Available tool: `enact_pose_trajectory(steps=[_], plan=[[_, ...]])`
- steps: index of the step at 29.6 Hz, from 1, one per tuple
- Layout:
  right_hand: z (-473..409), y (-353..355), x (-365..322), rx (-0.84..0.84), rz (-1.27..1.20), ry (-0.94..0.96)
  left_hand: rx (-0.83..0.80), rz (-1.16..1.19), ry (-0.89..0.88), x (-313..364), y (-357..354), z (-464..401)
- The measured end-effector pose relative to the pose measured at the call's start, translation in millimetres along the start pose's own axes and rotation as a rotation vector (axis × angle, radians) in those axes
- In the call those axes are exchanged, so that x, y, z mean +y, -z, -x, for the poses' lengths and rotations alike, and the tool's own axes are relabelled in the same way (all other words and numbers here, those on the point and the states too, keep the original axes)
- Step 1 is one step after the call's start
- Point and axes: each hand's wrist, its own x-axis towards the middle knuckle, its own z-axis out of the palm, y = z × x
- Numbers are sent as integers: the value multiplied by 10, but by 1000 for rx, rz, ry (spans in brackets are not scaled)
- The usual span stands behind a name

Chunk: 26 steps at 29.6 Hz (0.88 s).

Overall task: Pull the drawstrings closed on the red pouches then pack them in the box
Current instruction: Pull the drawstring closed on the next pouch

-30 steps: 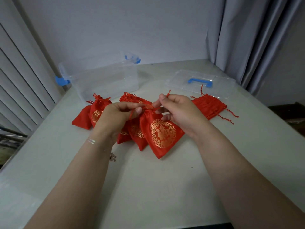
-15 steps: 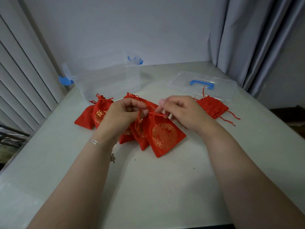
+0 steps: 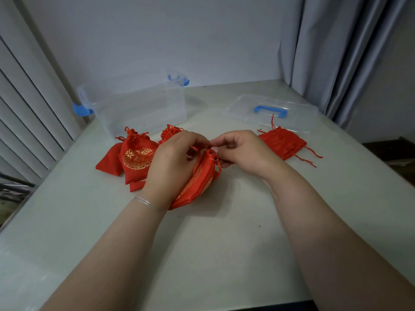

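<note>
Head view. Left hand (image 3: 170,167) curled around a red satin pouch (image 3: 197,182), fingers closed on its neck; pouch tilted, gold round embroidery showing on its lower side, base touching the worktop (image 3: 213,254). Right hand (image 3: 240,151) just beside the left, thumb and forefinger pinched on a thin red cord (image 3: 216,163) at the gathered pouch mouth, other fingers loosely bent. Thin clear bangle (image 3: 146,202) on left wrist.

Left of the left hand: cinched pouch (image 3: 137,158), shiny, gold floral medallion, ruffled knotted top, lying on other red pouches; one plain red corner (image 3: 109,161) sticks out further left. Behind the left hand, another ruffled pouch top (image 3: 170,131), mostly hidden.

Right of the right hand: flat stack (image 3: 281,141) of pouches, ribbed fabric look, loose cords trailing onto the worktop.

Beyond the left hand: clear plastic box (image 3: 139,108), rectangular, open, blue latches at both ends; inside looks bare but see-through walls make it hard to tell. Beyond the right hand: clear flat lid (image 3: 269,113) with blue bar handle, lying flat, touching the stack's far edge.

Worktop pale, matte, smooth, few small specks. Grey pleated curtain (image 3: 336,52) at far right, slatted blind (image 3: 24,120) on left.
</note>
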Motion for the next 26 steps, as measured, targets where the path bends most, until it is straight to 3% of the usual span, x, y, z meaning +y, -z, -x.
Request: enact_pose_trajectory(steps=[6, 12, 21, 26], plan=[[8, 56, 36, -97, -178, -103, 16, -194, -171, 22, -18, 7], [8, 87, 42, -90, -224, -111, 36, -196, -218, 24, 32, 19], [-29, -15, 45, 26, 98, -20, 17, -129, -207, -32, 19, 11], [-17, -79, 32, -56, -186, -137, 60, -133, -269, -54, 12, 23]])
